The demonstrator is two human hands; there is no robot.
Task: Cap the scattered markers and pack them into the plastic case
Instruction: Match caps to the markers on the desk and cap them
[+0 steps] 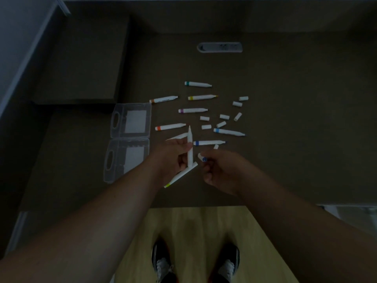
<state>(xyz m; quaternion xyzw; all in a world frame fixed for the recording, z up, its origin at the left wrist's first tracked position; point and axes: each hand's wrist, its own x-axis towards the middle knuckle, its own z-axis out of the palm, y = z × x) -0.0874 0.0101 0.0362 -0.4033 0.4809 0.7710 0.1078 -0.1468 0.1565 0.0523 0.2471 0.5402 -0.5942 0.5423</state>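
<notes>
My left hand (173, 155) grips a white marker (190, 148) upright, tip pointing away from me. My right hand (219, 170) pinches a small white cap with a blue end (203, 158), just right of that marker's lower end. A yellow-ended marker (180, 175) lies slanted under my left hand. Several uncapped white markers with coloured bands lie on the dark table, among them a teal one (197, 84), a purple one (192, 110) and a blue one (209, 142). Several loose white caps (224, 116) lie to their right. The clear plastic case (128, 139) lies open at the left.
A recessed power socket panel (220, 47) sits in the table at the back. A raised dark block (81, 64) stands at the back left. The table's front edge (195, 206) runs just below my hands, with wooden floor and my shoes beneath.
</notes>
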